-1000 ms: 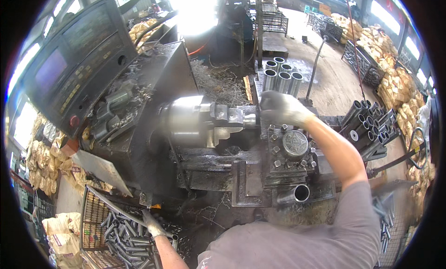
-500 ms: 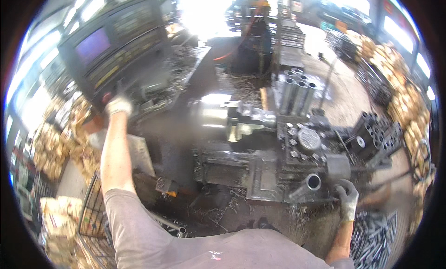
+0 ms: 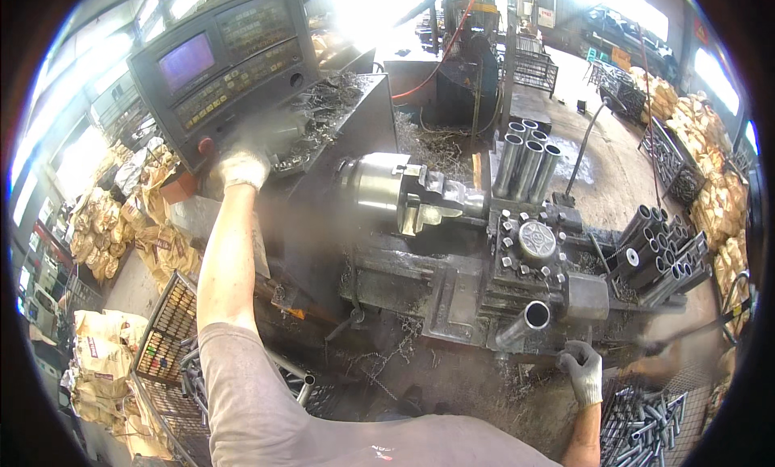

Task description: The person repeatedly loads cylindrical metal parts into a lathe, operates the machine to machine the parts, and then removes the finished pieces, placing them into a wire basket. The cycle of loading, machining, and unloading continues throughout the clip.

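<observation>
Your left hand (image 3: 242,167), gloved, is stretched up to about ten o'clock and rests at the lower edge of the control panel (image 3: 222,67), just beside its red knob (image 3: 207,146); the fingers (image 3: 254,162) are curled loosely and I cannot tell whether they press a button or merely touch the panel. Your right hand (image 3: 583,372), in a grey glove, sits low at about five o'clock with its fingers (image 3: 571,356) bent against the front edge of the lathe carriage (image 3: 484,305), holding nothing loose that I can see. Just up and to the left of that hand, a short tube (image 3: 525,322) pokes out of the carriage with its open end facing you. The chuck (image 3: 387,191) lies near the centre, and the tool post (image 3: 537,241) stands to its right at about three o'clock. Upright tubes (image 3: 529,164) stand behind the tool post, and more tubes (image 3: 658,253) lie stacked at three o'clock. A wire basket (image 3: 646,414) of small tubes sits at your lower right, just beside your right forearm.
</observation>
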Available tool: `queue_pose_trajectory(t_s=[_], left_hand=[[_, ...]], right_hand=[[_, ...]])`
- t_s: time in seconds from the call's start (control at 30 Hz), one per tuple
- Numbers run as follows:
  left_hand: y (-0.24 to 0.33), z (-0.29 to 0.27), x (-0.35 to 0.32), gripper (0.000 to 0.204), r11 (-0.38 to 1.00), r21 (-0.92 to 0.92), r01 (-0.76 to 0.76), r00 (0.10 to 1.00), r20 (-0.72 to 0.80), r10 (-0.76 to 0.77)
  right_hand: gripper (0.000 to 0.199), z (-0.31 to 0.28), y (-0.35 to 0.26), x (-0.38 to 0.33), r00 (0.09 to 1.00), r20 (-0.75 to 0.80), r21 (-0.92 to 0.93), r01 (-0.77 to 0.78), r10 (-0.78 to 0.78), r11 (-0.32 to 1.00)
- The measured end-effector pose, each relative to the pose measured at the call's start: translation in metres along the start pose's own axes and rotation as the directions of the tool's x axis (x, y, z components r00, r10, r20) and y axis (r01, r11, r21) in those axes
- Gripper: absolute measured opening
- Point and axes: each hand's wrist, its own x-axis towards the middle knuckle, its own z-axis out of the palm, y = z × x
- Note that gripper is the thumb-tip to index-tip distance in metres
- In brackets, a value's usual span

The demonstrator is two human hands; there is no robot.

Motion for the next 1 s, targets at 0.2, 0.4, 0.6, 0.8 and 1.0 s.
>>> queue_pose_trajectory(t_s=[0.2, 0.4, 0.6, 0.8, 1.0], left_hand=[[-0.028, 0.029, 0.069, 0.089, 1.0, 0.006, -0.027, 0.995, 0.101, 0.026], [-0.01, 0.04, 0.043, 0.088, 0.973, -0.229, -0.029, 0.96, -0.277, -0.037], [0.044, 0.048, -0.259, 0.012, 0.275, -0.701, -0.658, 0.753, -0.611, 0.244], [0.003, 0.193, -0.507, 0.02, 0.654, -0.752, 0.076, 0.904, 0.329, 0.273], [-0.098, 0.257, -0.713, 0.039, 0.432, -0.177, 0.884, 0.294, 0.93, -0.22]], right_hand=[[0.033, 0.014, -0.006, -0.014, 1.0, -0.022, -0.042, 0.015, -0.016, 0.999], [0.038, 0.017, -0.02, -0.025, 0.999, -0.033, -0.35, 0.015, -0.028, 0.937], [0.044, 0.016, -0.01, -0.01, 0.999, 0.052, -0.283, 0.029, -0.015, 0.959], [0.066, 0.028, -0.009, 0.036, 0.939, 0.235, -0.187, 0.298, -0.252, 0.936], [0.076, 0.079, -0.05, 0.056, 0.863, 0.446, -0.405, 0.433, -0.239, 0.805]])
